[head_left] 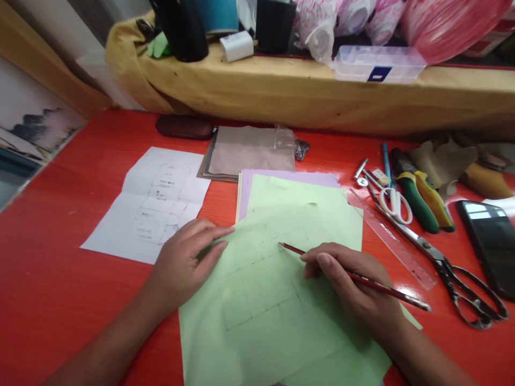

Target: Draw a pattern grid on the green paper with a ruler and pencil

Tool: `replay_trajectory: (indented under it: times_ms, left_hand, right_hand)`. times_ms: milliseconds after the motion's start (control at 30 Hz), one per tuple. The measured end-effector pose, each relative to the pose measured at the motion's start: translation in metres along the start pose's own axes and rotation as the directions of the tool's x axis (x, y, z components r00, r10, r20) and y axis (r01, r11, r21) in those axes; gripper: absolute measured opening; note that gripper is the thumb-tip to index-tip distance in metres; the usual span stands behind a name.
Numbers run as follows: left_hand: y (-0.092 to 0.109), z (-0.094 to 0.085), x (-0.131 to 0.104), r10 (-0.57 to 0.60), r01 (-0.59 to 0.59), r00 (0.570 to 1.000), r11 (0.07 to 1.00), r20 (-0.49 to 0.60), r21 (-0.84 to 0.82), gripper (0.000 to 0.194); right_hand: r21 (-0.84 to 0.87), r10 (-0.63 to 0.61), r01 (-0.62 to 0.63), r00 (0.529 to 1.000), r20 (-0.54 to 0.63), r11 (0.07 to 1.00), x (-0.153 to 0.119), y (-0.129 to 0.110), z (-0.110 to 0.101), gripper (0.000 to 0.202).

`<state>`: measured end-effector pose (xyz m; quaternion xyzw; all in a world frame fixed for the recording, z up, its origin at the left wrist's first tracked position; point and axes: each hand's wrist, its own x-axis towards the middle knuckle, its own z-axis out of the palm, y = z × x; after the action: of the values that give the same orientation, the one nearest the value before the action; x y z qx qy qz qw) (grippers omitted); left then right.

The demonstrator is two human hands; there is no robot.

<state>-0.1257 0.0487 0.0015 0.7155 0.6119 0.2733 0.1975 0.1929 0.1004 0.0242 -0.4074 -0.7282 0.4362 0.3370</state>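
Observation:
My right hand (352,281) grips a red and black pencil (386,289) between thumb and fingers. The pencil's tip is at a drawn line on a pale green sheet (257,354). Thin pencil lines forming rectangles cover the sheet's middle. My left hand (191,257) rests at the sheet's left edge, its fingers stretched out and holding nothing. Beside it lies a creased white paper (120,220) with a hand-drawn sketch and notes. More green and lilac sheets (289,176) lie under the top one.
On the red table's right lie a clear ruler (392,241), large scissors (432,249), small white scissors (396,205), pliers (422,201) and a phone (488,241). Toward the back are grey-brown sheets (249,153) and a dark case (185,126). A cloth-covered ledge holds a plastic box (378,61).

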Motion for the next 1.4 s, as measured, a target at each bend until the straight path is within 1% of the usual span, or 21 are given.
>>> replay_trajectory:
  times_ms: [333,700,933,1033,1400]
  left_hand:
    - [0.0006,-0.0010,0.0015,-0.008,0.008,1.000,1.000,0.007,0.017,0.026]
    - [0.0014,-0.0002,0.0012,-0.011,0.010,1.000,1.000,0.009,0.015,0.027]
    - [0.0019,-0.0011,0.0013,-0.010,0.010,1.000,1.000,0.004,0.020,0.027]
    - [0.0024,-0.0011,0.0017,-0.015,0.015,1.000,1.000,0.007,0.022,0.027]
    - [0.0011,-0.0012,0.0013,0.001,-0.001,1.000,1.000,-0.003,0.026,0.027]
  right_hand:
    - [-0.032,0.022,-0.022,1.000,0.001,0.999,0.0027,-0.0009,0.0004,0.026]
    - [-0.030,0.020,-0.019,1.000,0.022,0.999,0.0020,-0.0010,0.0000,0.025]
    - [-0.043,0.000,0.001,1.000,0.007,0.999,0.0034,-0.0022,0.0005,0.025]
    - [-0.050,0.010,-0.009,1.000,0.014,0.999,0.0049,-0.0031,0.0007,0.026]
    - [-0.009,0.016,-0.016,1.000,0.004,1.000,0.0043,-0.0033,0.0008,0.025]
